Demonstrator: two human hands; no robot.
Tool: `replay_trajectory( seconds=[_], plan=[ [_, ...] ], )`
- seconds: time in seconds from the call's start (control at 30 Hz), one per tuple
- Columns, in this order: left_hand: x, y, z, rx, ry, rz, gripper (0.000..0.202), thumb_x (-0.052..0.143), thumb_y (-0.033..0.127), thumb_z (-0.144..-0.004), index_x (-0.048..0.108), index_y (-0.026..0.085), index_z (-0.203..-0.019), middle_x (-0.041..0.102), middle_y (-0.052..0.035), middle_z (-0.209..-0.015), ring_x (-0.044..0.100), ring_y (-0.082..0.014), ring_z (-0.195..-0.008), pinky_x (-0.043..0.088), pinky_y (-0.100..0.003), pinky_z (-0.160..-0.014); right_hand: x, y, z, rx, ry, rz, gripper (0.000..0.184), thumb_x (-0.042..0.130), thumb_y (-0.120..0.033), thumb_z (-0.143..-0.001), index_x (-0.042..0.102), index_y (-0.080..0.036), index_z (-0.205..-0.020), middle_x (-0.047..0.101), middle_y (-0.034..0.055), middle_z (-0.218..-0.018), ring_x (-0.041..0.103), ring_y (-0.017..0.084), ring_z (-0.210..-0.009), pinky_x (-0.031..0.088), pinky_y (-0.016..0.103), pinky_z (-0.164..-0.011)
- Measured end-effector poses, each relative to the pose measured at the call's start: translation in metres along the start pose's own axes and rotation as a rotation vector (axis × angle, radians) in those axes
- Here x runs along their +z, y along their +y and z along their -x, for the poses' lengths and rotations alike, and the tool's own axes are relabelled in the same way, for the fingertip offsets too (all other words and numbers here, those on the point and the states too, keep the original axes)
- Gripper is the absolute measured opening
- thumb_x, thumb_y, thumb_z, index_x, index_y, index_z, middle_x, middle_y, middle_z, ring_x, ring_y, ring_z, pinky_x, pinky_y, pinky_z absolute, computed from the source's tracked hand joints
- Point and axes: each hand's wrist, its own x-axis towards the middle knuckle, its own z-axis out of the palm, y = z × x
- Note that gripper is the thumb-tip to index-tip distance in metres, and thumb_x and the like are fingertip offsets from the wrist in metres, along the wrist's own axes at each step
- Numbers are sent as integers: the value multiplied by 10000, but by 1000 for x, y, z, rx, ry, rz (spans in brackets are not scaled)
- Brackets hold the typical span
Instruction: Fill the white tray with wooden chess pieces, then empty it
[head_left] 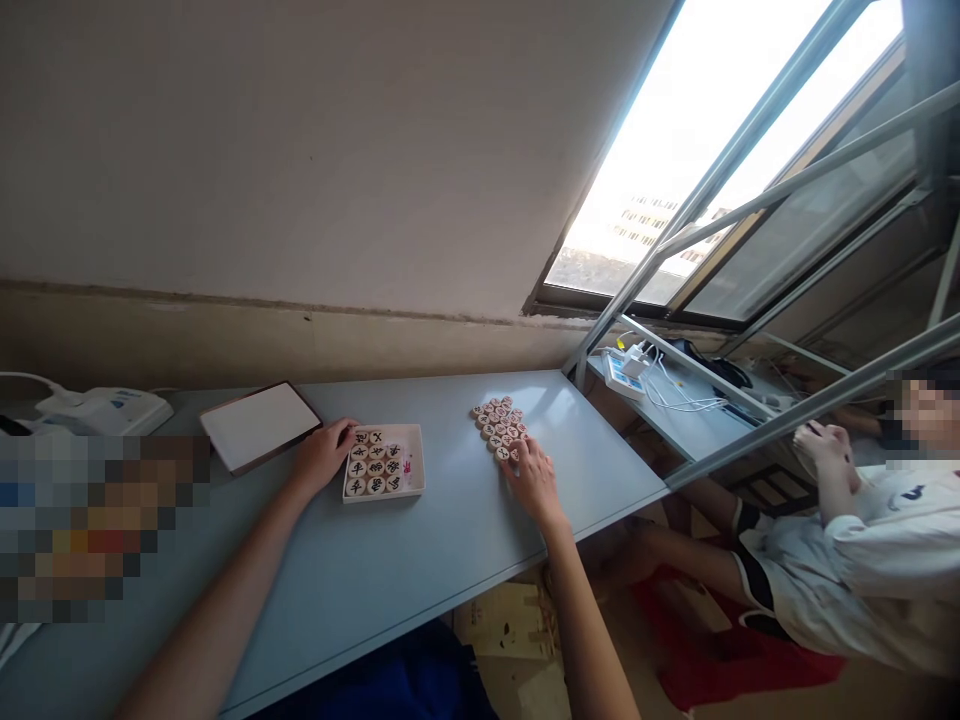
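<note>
A shallow white box (414, 462) lies on the grey table (390, 570) and holds several round wooden chess pieces with dark characters. My left hand (321, 456) rests against the box's left edge, fingers curled round its corner. A loose cluster of several wooden chess pieces (498, 422) lies to the right of the box. My right hand (529, 475) lies on the near end of that cluster, fingers bent down onto the pieces; whether it grips one is hidden.
The box lid (259, 424) lies upside down at the left, behind it a white device (105, 408). A person in a white shirt (862, 560) sits at the right beyond the table's edge. A metal frame and a shelf with chargers (637, 365) stand near the window.
</note>
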Motion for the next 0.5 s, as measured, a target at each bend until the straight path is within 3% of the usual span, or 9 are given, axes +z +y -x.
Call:
replay_trajectory(
  seconds=[0.17, 0.37, 0.5],
  plan=[
    [-2, 2, 1, -9, -4, -4, 374, 284, 389, -877, 588, 225, -1021, 678, -48, -981, 606, -210, -869, 404, -270, -711, 5, -2, -4, -5, -23, -53, 160, 492, -309, -850, 520, -213, -974, 529, 61, -1016, 510, 211, -935, 375, 315, -770],
    [-2, 2, 1, 3, -3, 6, 359, 291, 371, -876, 582, 226, -1028, 673, -39, -1005, 604, -206, -880, 400, -264, -702, 2, 0, -6, 6, 38, -177, 180, 470, -265, -833, 506, -203, -998, 526, 56, -989, 517, 193, -868, 404, 313, -754],
    [-2, 1, 0, 3, -6, 5, 358, 289, 372, -875, 580, 225, -1022, 674, -37, -987, 604, -200, -861, 394, -261, -687, -6, -18, -9, -68, 54, -350, 170, 480, -250, -839, 523, -215, -1000, 523, 57, -1017, 517, 196, -919, 420, 319, -779]
  ],
)
